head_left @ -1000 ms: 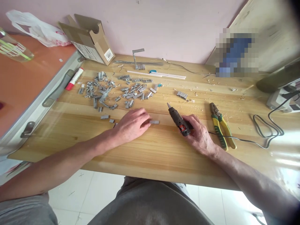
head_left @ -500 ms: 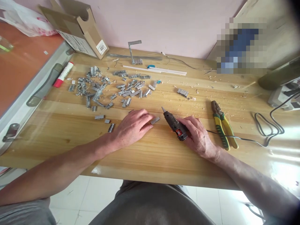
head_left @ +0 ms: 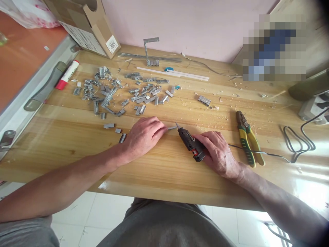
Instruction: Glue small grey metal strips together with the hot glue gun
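Note:
Pinched between the fingertips of my left hand [head_left: 145,139] is a small flat grey metal piece [head_left: 171,128], seen nearly edge-on. My right hand [head_left: 218,152] is wrapped round a black glue gun [head_left: 191,142]. The gun's nozzle points up and left, and its tip is at the free end of the piece; whether they touch I cannot tell. Several loose grey pieces lie left of my left hand, among them a flat one [head_left: 109,126] and a darker stacked one [head_left: 122,138]. A heap of grey metal pieces [head_left: 108,96] spreads farther back.
Pliers with green-yellow handles [head_left: 248,140] lie right of my right hand, the gun's cable [head_left: 272,153] crossing them. Behind are white sticks [head_left: 187,75], a joined grey block [head_left: 204,100] and an upright L-shaped grey part [head_left: 146,51]. A red-white marker [head_left: 67,74] and a cardboard box [head_left: 102,32] stand left.
The small grey piece has been lifted and turned edge-on in my left fingers. The glue gun's nozzle has come to its end. The view has shifted slightly.

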Demonstrator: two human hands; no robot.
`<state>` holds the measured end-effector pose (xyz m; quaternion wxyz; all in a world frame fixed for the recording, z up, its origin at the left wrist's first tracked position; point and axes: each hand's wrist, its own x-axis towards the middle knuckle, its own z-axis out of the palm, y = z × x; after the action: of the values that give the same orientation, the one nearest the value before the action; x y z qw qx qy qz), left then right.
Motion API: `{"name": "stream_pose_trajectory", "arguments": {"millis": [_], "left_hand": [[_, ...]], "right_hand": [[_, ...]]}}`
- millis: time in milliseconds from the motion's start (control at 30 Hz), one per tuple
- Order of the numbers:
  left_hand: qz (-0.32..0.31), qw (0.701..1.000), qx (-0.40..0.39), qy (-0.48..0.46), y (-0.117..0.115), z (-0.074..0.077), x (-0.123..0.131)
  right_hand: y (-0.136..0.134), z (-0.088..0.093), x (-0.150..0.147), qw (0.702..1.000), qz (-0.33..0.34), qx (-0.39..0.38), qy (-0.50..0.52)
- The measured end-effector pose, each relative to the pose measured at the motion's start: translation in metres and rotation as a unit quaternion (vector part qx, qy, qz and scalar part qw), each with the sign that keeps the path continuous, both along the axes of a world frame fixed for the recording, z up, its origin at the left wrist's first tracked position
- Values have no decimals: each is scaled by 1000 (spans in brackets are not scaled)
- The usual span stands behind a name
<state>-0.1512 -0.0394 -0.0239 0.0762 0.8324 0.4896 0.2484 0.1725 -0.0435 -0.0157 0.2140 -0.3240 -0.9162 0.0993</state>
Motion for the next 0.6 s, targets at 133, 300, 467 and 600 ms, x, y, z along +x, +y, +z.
{"name": "stream_pose_trajectory", "arguments": {"millis": [133, 300, 467, 600], "left_hand": [[-6, 1000, 15, -1, -4, 0, 1], [3, 1000, 11, 6, -4, -1, 2], [6, 1000, 19, 4, -2, -3, 3], [3, 1000, 30, 6, -1, -5, 4]], "right_hand": [[-3, -1, -3, 1000, 16, 14, -8], [-5, -4, -8, 1000, 19, 12, -16], [-6, -3, -13, 999, 19, 36, -21], [-6, 0, -15, 999, 24, 38, -32]]}}
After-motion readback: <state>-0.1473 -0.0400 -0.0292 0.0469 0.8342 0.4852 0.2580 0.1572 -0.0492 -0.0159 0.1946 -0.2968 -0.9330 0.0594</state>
